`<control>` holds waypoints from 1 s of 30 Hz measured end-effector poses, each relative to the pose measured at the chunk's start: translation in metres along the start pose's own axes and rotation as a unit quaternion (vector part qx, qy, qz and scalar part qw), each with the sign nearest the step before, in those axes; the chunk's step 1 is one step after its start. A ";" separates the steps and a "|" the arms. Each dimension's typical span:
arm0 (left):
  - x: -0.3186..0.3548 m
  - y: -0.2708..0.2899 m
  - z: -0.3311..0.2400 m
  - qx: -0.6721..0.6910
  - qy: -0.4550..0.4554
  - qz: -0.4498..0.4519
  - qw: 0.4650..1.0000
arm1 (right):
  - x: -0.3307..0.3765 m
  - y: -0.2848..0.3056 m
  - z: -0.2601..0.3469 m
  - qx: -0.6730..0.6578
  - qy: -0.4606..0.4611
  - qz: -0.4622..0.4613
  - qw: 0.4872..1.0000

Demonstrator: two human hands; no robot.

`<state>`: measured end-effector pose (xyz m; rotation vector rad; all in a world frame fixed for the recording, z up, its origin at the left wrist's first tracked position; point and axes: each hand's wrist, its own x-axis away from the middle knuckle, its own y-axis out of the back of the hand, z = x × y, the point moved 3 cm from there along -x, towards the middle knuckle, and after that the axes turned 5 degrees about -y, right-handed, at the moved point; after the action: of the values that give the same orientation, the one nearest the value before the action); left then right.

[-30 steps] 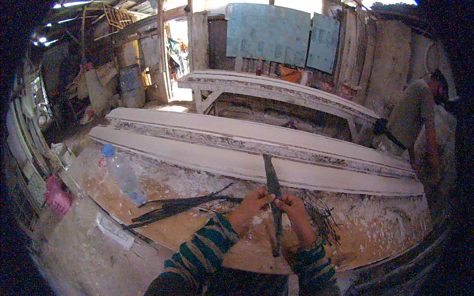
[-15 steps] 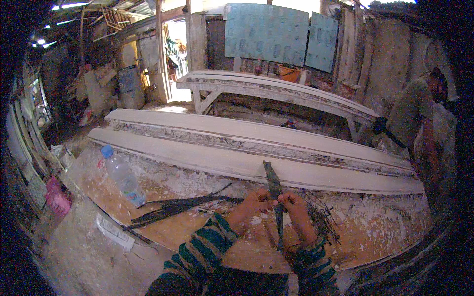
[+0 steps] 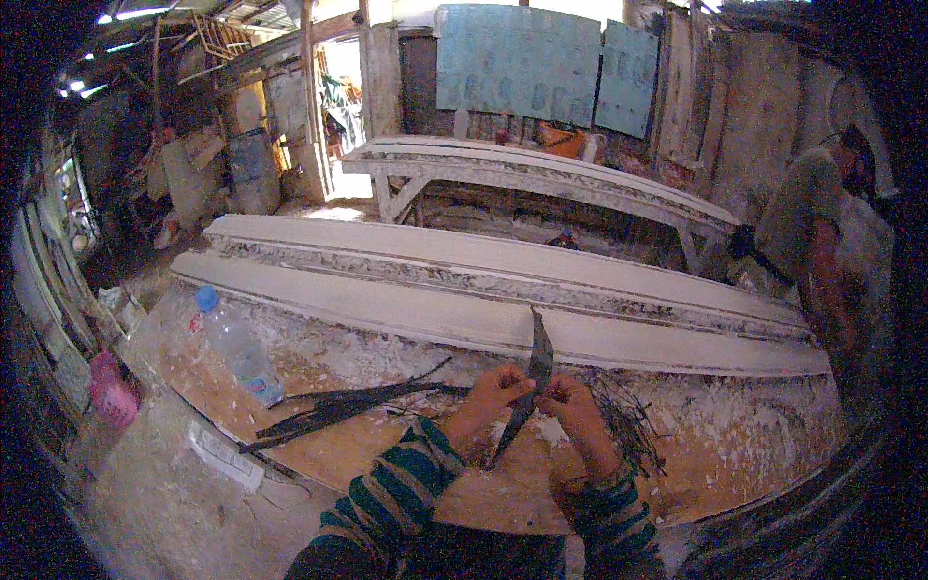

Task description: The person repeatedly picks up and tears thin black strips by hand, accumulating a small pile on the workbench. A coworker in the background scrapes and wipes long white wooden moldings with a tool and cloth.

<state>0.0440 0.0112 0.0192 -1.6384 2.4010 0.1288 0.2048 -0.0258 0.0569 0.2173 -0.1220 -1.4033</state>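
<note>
Two hands, left hand (image 3: 501, 389) and right hand (image 3: 577, 406), pinch a dark strip (image 3: 541, 355) mid-length, seemingly for control. Beyond the strip, we see a long pale board (image 3: 464, 323).

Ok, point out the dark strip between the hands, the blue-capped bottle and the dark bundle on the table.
Dark strip (image 3: 541, 362): head view, on its flat face near the middle.
Blue-capped bottle (image 3: 235, 343): head view, on its clear body.
Dark bundle (image 3: 338, 407): head view, on its middle stretch.

I note crosswise-striped sleeves (image 3: 401, 483), dark green alternating with tan, loosely wrinkled. I see dark cloth (image 3: 483, 555) between them at the lower edge; hands (image 3: 491, 398) bare.
</note>
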 end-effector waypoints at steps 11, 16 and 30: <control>0.002 -0.002 -0.013 0.028 -0.013 -0.017 0.999 | 0.016 -0.003 0.024 -0.149 -0.026 -0.035 0.988; 0.005 -0.008 -0.021 -0.006 -0.030 0.053 0.998 | 0.006 0.007 0.015 -0.163 -0.012 -0.058 0.985; 0.008 -0.002 -0.018 -0.033 -0.008 -0.040 0.999 | 0.003 -0.001 0.008 -0.007 0.007 -0.011 1.000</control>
<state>0.0408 -0.0004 0.0349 -1.7523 2.3400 0.2097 0.2022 -0.0297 0.0639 0.2169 -0.0979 -1.4241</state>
